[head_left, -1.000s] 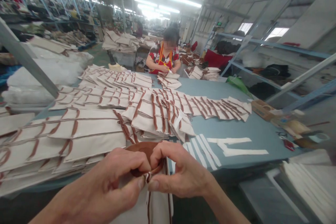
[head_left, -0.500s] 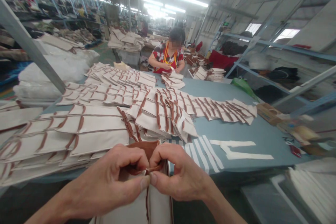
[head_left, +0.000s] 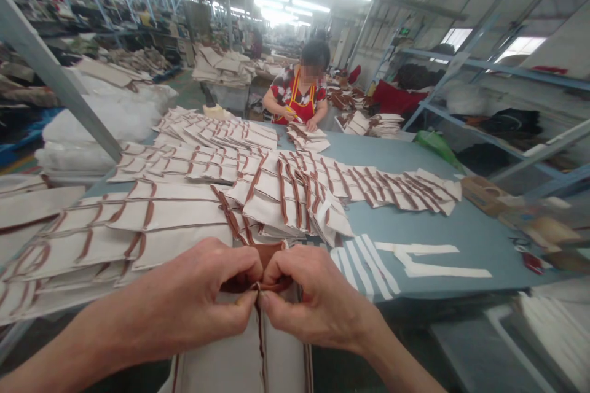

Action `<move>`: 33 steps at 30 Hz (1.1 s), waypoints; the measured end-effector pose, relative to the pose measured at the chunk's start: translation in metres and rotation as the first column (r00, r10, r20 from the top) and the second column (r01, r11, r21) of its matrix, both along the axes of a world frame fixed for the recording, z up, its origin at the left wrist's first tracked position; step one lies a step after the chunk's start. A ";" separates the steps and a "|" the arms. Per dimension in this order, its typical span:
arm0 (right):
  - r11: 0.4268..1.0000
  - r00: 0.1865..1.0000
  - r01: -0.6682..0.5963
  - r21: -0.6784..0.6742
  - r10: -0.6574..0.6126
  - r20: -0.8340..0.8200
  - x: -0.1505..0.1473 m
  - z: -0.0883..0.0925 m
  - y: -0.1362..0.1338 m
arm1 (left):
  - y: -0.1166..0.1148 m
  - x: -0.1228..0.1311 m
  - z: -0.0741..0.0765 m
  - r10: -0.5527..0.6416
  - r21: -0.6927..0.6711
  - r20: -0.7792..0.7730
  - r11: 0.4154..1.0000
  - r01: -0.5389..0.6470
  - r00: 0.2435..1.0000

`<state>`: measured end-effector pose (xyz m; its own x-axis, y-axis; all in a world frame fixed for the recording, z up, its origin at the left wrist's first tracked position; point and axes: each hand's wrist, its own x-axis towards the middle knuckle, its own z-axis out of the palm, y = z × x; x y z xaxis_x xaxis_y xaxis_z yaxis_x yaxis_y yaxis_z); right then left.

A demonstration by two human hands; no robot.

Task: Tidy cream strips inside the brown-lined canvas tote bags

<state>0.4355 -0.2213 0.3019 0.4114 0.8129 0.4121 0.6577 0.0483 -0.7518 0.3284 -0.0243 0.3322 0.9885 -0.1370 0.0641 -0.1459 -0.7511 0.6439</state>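
A cream fabric piece [head_left: 221, 359] with brown lining and a dark seam down its middle hangs upright in front of me, at the table's near edge. My left hand [head_left: 203, 291] pinches its top edge just left of the seam. On the other side of the seam, my right hand [head_left: 311, 298] grips the same edge between thumb and bent fingers. Both sets of fingertips almost meet at the seam's top. Beyond them lie overlapping stacks of cream pieces with brown edging [head_left: 179, 209]. White strips [head_left: 364, 264] rest on the table to the right.
Across the blue-grey table [head_left: 391, 156] a co-worker [head_left: 299, 89] bends over a small stack, holding a pen-like tool. A metal post [head_left: 59, 73] slants at the left. Cardboard boxes [head_left: 488, 193] sit at the right edge, and shelves [head_left: 502, 67] stand behind.
My view has shifted slightly, so the table appears a little further right. Both hands keep their pinch at the seam, with fingertips slightly repositioned. The co-worker's hand and tool have moved a little.
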 end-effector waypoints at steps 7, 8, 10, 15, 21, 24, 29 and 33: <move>0.997 0.989 0.035 -0.064 -0.025 0.147 0.002 -0.007 -0.003 | 0.004 0.001 -0.013 -0.073 -0.041 -0.083 0.997 0.069 0.994; 0.998 0.984 0.034 -0.053 -0.024 0.178 0.002 -0.008 -0.003 | 0.004 0.000 -0.018 -0.045 -0.057 -0.088 0.998 0.040 0.995; 0.999 0.962 0.048 -0.023 -0.040 0.270 0.001 -0.010 -0.002 | 0.004 -0.003 -0.027 0.012 -0.068 -0.073 0.998 -0.017 0.997; 0.994 0.924 0.085 0.069 -0.104 0.367 -0.005 -0.014 0.004 | -0.001 -0.007 -0.031 0.028 -0.007 0.047 1.000 -0.028 0.998; 0.992 0.992 0.120 0.035 -0.122 0.041 -0.009 -0.017 0.012 | -0.010 -0.004 -0.024 -0.018 0.151 0.371 0.988 -0.041 0.928; 0.985 0.984 0.148 -0.084 -0.156 -0.090 -0.012 -0.017 0.014 | -0.009 -0.004 -0.029 -0.038 0.183 0.427 0.982 -0.045 0.903; 0.974 0.973 0.157 -0.163 -0.181 -0.142 -0.014 -0.012 0.016 | 0.000 -0.006 -0.035 -0.105 0.188 0.424 0.982 0.026 0.900; 0.979 0.938 0.089 -0.184 -0.144 -0.314 -0.010 -0.008 0.016 | 0.009 -0.010 -0.043 -0.160 0.212 0.443 0.975 0.070 0.882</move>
<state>0.4253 -0.2058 0.2942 0.5960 0.7961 0.1047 0.3704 -0.1569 -0.9155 0.3182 -0.0153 0.2893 0.8325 -0.3018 0.4646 -0.4813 -0.8093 0.3367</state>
